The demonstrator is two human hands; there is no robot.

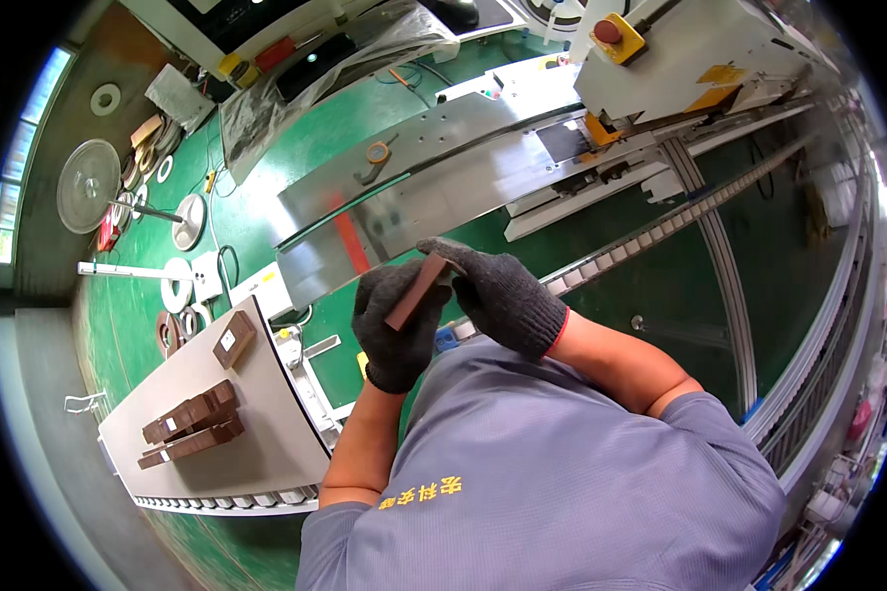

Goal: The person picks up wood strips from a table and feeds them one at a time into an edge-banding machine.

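Both my hands wear dark knitted gloves and meet in front of my chest. Between them is a brown rectangular bar (pixel 417 292), held at a slant. My left hand (pixel 394 330) wraps round its left side and lower part. My right hand (pixel 503 295) grips near its upper end, the fingers partly hidden behind it. On a grey panel (pixel 276 409) at the left lie several similar dark brown bars (pixel 192 414) in two rows, bearing small white labels. A separate brown block (pixel 235 340) with a white label sits near that panel's far corner.
Just beyond my hands runs a long metal machine bed (pixel 443 197) with a red strip and an orange-ringed tool (pixel 376 154) on it. A machine head with a red emergency button (pixel 608 32) stands far right. Edging rolls and a disc stand (pixel 91 187) occupy the far left.
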